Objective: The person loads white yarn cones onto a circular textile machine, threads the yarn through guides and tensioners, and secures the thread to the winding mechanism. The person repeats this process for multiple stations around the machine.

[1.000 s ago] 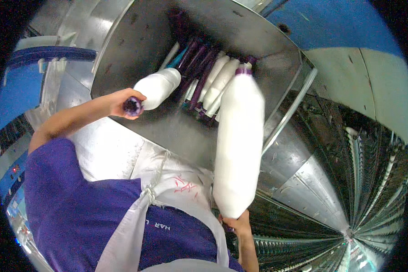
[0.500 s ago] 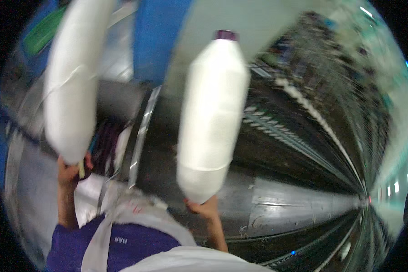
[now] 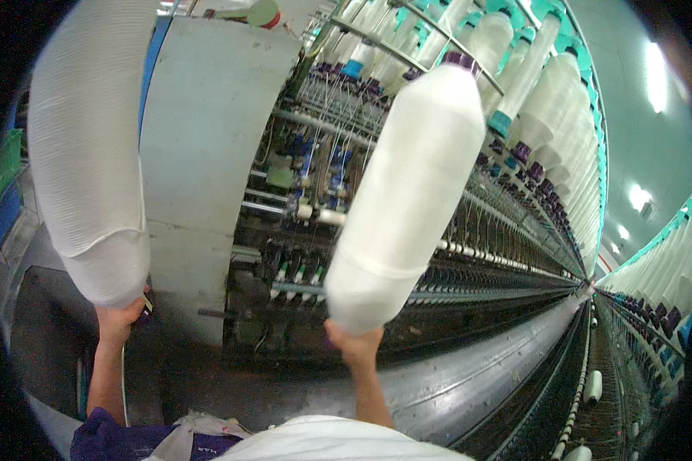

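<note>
My left hand (image 3: 119, 323) is closed around the bottom end of a large white roving bobbin (image 3: 92, 154), held upright at the far left. Its top runs out of the picture, and a loose strand lies across its lower part. With my right hand (image 3: 355, 342) I grip the lower end of a second roving bobbin (image 3: 407, 192), tilted so its top leans right. A purple tube end (image 3: 460, 60) sticks out at that top. What my fingers grip at each bobbin's base is mostly hidden.
A spinning frame (image 3: 315, 169) stretches away to the right, with many roving bobbins (image 3: 546, 92) hanging from its overhead rack. A grey end panel (image 3: 207, 131) stands between my two bobbins. Another machine row (image 3: 657, 307) lines the right side. A green crate (image 3: 8, 161) sits far left.
My view has swung up and toward the spinning frame, so its rack and grey panel now show clearly. Both bobbins remain in my hands; the right one leans further right.
</note>
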A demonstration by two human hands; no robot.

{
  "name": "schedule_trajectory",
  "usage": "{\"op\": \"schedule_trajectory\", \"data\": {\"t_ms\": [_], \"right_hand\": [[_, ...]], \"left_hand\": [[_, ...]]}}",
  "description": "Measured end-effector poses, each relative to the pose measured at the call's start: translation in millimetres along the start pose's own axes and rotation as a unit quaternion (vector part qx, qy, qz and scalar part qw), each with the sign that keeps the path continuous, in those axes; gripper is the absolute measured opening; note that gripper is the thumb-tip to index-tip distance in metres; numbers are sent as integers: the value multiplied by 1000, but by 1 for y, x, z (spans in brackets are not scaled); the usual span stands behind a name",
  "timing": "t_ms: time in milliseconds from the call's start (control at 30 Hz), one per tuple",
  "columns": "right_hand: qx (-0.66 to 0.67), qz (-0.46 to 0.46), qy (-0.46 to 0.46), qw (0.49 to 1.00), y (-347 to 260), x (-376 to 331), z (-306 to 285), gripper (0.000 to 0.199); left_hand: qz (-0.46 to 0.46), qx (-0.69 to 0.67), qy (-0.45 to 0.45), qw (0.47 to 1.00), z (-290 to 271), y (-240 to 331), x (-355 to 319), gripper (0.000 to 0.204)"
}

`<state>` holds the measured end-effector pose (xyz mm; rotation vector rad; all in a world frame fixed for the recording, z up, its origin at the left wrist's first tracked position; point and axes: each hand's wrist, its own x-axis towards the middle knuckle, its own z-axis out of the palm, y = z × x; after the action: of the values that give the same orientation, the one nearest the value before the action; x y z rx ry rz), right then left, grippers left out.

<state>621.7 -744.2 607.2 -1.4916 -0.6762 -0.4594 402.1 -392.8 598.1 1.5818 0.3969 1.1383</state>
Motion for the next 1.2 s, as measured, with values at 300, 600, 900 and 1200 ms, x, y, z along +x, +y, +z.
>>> {"op": "schedule_trajectory", "data": {"t_ms": [300,600,900,1200], "right_hand": [[135,-109,-24,985,-114,337,-5,28],[-67,-275,-12,959,-166,532,-32,43],[90,-210,-251,941,83,269,41,90],[126,238,-410,871,223,78,-17,79]], "left_hand": [[96,88,157,979,92,4,42,47],[64,123,234,962,138,13,1,39],[110,27,45,993,225,-27,-10,69],[97,7,-274,957,363,-64,32,128]]}}
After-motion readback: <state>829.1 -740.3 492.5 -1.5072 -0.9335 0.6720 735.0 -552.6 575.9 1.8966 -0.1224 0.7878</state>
